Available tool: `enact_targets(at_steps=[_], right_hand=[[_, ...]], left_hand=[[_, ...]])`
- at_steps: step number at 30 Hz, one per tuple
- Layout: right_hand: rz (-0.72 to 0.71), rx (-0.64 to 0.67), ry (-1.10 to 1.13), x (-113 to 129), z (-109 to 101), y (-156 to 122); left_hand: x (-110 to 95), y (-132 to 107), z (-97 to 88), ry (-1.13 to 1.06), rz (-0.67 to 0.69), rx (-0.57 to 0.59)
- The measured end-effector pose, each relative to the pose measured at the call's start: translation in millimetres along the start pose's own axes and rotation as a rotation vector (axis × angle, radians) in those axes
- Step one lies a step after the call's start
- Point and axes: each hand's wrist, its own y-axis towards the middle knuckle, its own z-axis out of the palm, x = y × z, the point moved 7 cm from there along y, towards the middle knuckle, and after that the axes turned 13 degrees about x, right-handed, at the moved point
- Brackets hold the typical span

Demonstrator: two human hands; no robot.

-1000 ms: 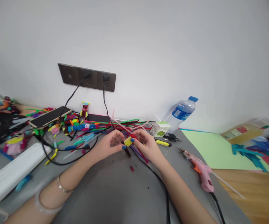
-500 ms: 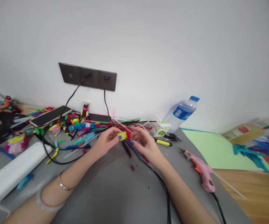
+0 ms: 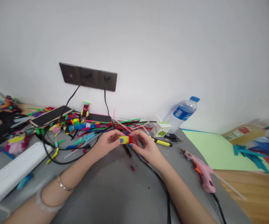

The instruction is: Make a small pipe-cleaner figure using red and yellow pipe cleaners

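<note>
A small yellow and red fuzzy piece (image 3: 125, 139), which looks made of pipe cleaner, is held level above the grey table between my two hands. The thumb and fingers of my left hand (image 3: 105, 143) pinch its yellow end. At the red end, the thumb and fingertips of my right hand (image 3: 147, 149) close on it. Behind my hands lies a pile of pipe cleaners (image 3: 125, 123) in red, green and pink. A dark red strip (image 3: 127, 151) lies on the table just below the piece, with a red scrap (image 3: 132, 168) nearer me.
A pink glue gun (image 3: 204, 175) lies at right, its cord running forward. Near the wall are a leaning water bottle (image 3: 183, 111), a drink carton (image 3: 160, 129) and a yellow utility knife (image 3: 162, 142). A white power strip (image 3: 15, 171), a phone (image 3: 51, 115) and fuzzy figures occupy the left.
The yellow and red piece has turned more level and dropped slightly. My right fingers have come closer together around its red end. The things on the table stay put.
</note>
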Motion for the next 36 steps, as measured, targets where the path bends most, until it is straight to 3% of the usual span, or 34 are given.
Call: enact_targets(at_steps=[22, 36], right_hand=[[-0.013, 0.031, 0.039, 0.3, 1.8, -1.5], [-0.008, 0.004, -0.053, 3.3, -0.8, -0.1]], left_hand=[[4.6, -0.5, 1.1, -0.039, 0.002, 0.038], [6.4, 0.3, 1.5, -0.040, 0.015, 0.047]])
